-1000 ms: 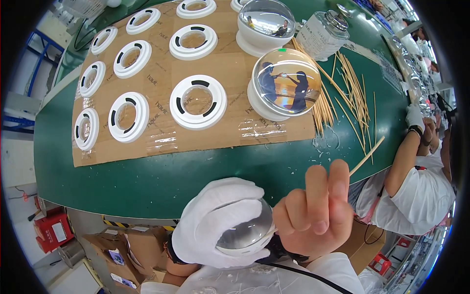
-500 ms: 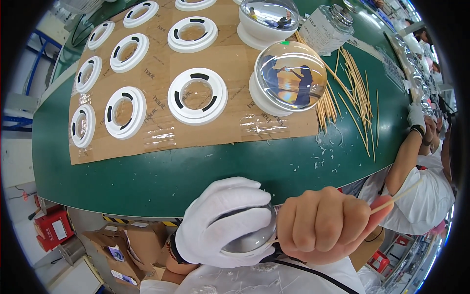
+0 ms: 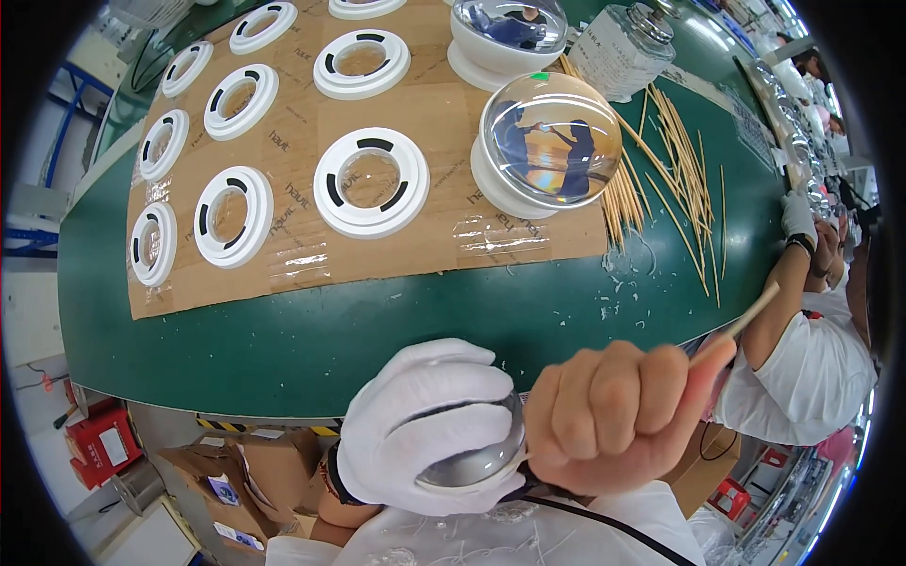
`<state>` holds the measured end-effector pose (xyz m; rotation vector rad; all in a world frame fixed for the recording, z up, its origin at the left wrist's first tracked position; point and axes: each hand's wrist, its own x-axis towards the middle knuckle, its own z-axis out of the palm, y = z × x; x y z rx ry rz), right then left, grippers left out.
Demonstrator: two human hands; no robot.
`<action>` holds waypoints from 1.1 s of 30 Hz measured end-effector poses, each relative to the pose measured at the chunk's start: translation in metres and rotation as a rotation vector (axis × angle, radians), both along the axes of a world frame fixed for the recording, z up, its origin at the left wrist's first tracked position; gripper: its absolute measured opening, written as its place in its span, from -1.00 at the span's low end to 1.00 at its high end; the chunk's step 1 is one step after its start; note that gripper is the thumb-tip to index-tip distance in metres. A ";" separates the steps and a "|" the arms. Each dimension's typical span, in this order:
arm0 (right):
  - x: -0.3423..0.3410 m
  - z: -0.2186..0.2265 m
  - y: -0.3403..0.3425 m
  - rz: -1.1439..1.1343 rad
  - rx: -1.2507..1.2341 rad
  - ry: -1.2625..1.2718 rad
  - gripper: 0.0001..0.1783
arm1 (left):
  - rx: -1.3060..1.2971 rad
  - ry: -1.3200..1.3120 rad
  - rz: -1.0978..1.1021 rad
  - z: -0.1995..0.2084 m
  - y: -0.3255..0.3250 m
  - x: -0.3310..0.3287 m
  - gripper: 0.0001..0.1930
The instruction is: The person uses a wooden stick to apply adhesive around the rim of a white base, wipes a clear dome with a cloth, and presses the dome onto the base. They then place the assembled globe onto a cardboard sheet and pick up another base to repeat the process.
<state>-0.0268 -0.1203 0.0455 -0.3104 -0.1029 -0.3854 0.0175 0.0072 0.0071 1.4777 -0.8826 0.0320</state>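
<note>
My left hand (image 3: 425, 424), in a white glove, is wrapped round a clear glass ball (image 3: 472, 462) held close to my body. Bare and closed, my right hand (image 3: 618, 410) grips a thin wooden stick (image 3: 750, 316). One end of the stick sticks out past the thumb; the other meets the lower rim of the ball. Beyond my hands, a crystal ball with a sunset picture (image 3: 550, 141) rests on a white base. A second ball on a white base (image 3: 505, 42) stands behind it.
Several white rings with black pads (image 3: 415, 184) lie in rows on a cardboard sheet (image 3: 377, 259) over the green table (image 3: 283, 349). Loose wooden sticks (image 3: 684, 170) and a glass bottle with a metal top (image 3: 623, 47) are to the right. A co-worker's gloved hand (image 3: 798, 215) is at far right.
My right hand has moved slightly up and left, and the stick's outer end has tilted upward. My left hand keeps its grip on the ball. The whole view has shifted slightly.
</note>
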 end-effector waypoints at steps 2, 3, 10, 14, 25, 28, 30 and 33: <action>0.005 0.002 -0.005 0.028 0.011 0.033 -0.29 | -0.028 0.056 0.013 0.000 0.002 -0.001 -0.61; 0.005 -0.002 -0.010 0.043 0.016 0.010 -0.30 | -0.029 0.056 0.011 -0.001 0.001 -0.002 -0.61; -0.002 0.001 -0.009 0.110 0.045 0.063 -0.32 | -0.039 0.008 0.010 -0.002 -0.003 -0.001 -0.59; -0.001 -0.003 -0.015 0.102 -0.021 0.073 -0.30 | -0.039 0.062 0.036 0.002 -0.001 -0.003 -0.62; -0.004 0.001 -0.004 0.028 -0.014 0.055 -0.28 | -0.060 -0.024 0.034 -0.003 -0.001 -0.003 -0.57; -0.006 0.010 0.013 -0.053 -0.178 0.078 -0.29 | -0.079 -0.021 0.018 -0.005 -0.003 -0.002 -0.54; -0.007 0.005 0.008 -0.077 -0.186 0.030 -0.29 | -0.104 -0.029 -0.024 -0.003 -0.006 0.000 -0.51; 0.000 0.004 -0.016 -0.026 -0.133 -0.024 -0.36 | 0.033 -0.043 0.002 0.003 0.002 0.002 -0.39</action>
